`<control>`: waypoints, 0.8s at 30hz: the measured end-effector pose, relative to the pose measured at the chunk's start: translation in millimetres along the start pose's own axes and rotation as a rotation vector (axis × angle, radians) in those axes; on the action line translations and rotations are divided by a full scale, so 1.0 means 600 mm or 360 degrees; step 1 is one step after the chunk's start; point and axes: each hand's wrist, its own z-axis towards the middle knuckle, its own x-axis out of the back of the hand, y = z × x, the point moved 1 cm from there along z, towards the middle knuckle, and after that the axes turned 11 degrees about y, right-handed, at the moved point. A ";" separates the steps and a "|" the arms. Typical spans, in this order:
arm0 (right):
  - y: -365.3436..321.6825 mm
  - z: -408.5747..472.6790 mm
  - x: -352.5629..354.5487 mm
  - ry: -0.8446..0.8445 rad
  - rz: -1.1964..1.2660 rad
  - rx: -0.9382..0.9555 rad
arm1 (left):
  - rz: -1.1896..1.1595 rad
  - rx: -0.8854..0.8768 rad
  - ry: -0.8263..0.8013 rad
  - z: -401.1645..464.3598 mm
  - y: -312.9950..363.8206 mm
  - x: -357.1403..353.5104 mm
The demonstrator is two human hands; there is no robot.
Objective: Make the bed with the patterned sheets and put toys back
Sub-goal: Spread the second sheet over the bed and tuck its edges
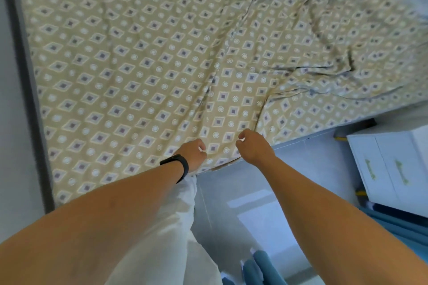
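A beige patterned sheet [143, 58] with diamond and dot motifs covers the bed and fills most of the view. It lies fairly flat on the left and is bunched into deep creases at the upper right. My left hand [193, 154], with a black band on its wrist, hovers at the sheet's near edge with loosely curled fingers that hold nothing. My right hand [252, 146] is just beside it at the same edge, fingers also loosely curled and holding nothing. No toys are in sight.
A dark bed frame or wall strip [25, 76] runs down the left side. A white drawer unit [389, 169] with green handles stands on the pale tiled floor [243, 203] at the right. White trousers and blue slippers [257, 268] show below.
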 end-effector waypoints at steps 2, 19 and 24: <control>0.016 0.042 0.015 -0.0030 -0.0094 0.0103 | -0.0073 0.0112 0.0021 0.038 0.019 -0.002; 0.142 0.447 0.141 0.0004 -0.0935 0.0844 | -0.0443 0.0356 0.0288 0.265 0.286 -0.134; 0.209 0.586 0.131 -0.0037 -0.1135 0.1266 | -0.0050 0.0383 0.0480 0.356 0.382 -0.216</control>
